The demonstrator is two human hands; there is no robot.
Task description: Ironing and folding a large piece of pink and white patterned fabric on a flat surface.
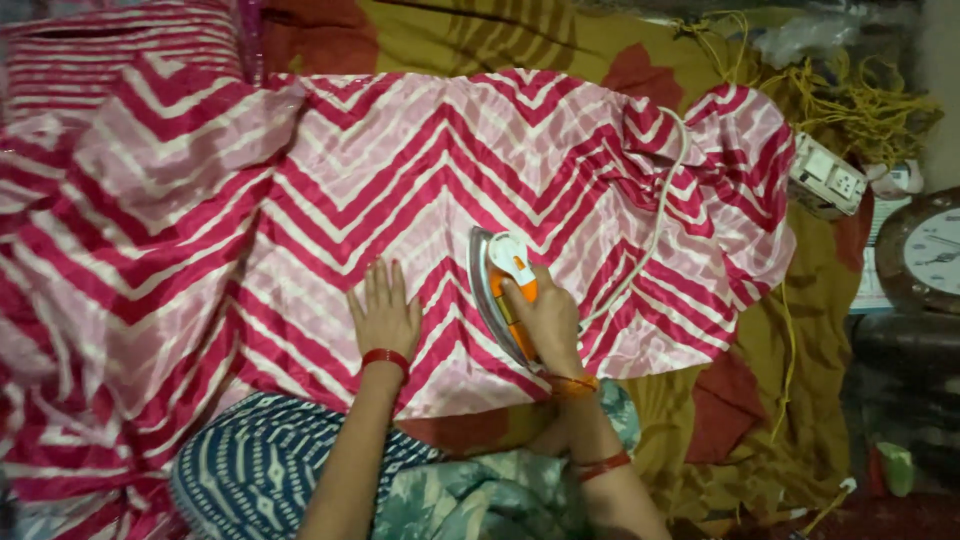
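Iron (503, 290) first: the right hand (545, 320) is closed round its orange handle, sole plate down on the pink and red zigzag cloth (420, 170), near the cloth's front edge. The left hand (383, 315) lies flat with fingers spread, just beside the iron, pinning the cloth taut. Doing this well seems to call for keeping that flat hand clear of the plate while holding the cloth smooth ahead of it, and for pressing along the stripes rather than across the folds bunched at the left. The white cord (662, 215) runs over the cloth towards the socket box (826, 178) at the right; it looks liable to drag creases into the smoothed part. A wall clock (925, 250) lies further right on the mustard bedspread (800, 330).
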